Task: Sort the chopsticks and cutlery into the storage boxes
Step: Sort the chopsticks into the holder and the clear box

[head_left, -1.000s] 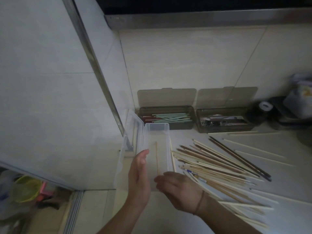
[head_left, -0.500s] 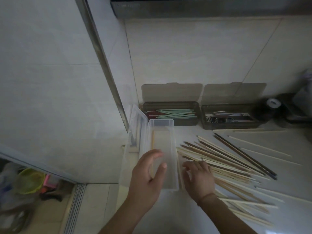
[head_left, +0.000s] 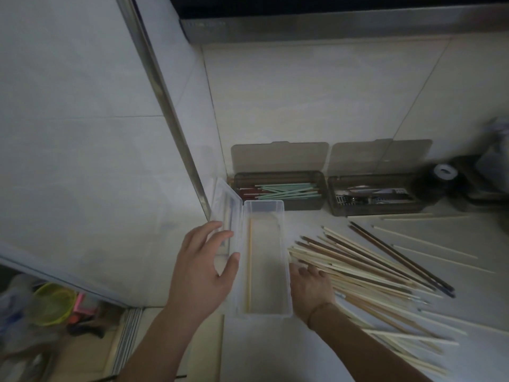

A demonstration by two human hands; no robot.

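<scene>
White countertop against tiled walls carries a clear box with one pale chopstick inside; the left hand rests spread-fingered on its open lid; the right hand, fingers extended, touches the loose chopstick pile; two smoky boxes sit behind.

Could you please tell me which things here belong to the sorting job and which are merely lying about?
Job: clear plastic box, two smoky lidded boxes, loose pile of wooden chopsticks.
Lying about: black tape roll, yellow-green basket.
</scene>
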